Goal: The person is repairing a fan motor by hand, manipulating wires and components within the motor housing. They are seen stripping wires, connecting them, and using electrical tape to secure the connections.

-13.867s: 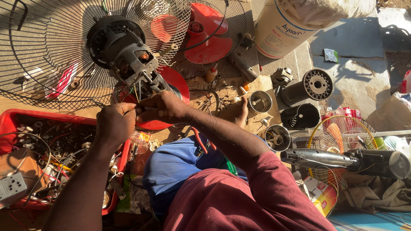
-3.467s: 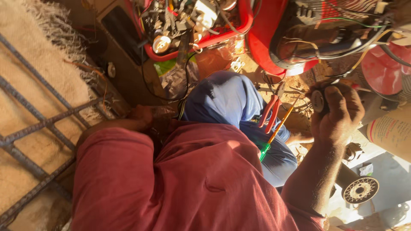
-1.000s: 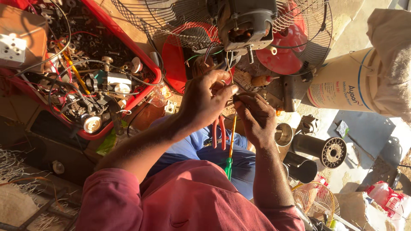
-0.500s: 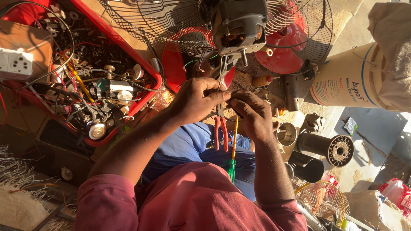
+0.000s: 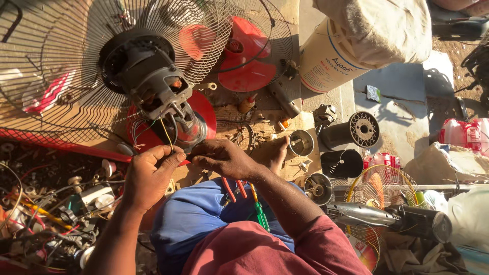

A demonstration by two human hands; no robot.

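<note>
Both hands lower now; left hand (image 5: 150, 175) pinches yellow wire (image 5: 165, 135), right hand (image 5: 221, 159) pinches wires (motor (image 5: 153, 86) uncovered, rewiring unfinished).

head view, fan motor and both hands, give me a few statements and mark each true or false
1. The left hand pinches a thin yellow wire that runs from the dark grey fan motor. True.
2. The round wire fan guard lies apart from the motor. False: the motor sits at the guard's centre.
3. Red-handled pliers and a green-handled screwdriver rest on the blue-clothed lap. True.
4. The right hand grips the screwdriver. False: its fingers meet the left hand's at the wires below the motor.
5. The red fan blade is mounted on the motor shaft. False: it lies on the ground, seen through the guard.
</note>
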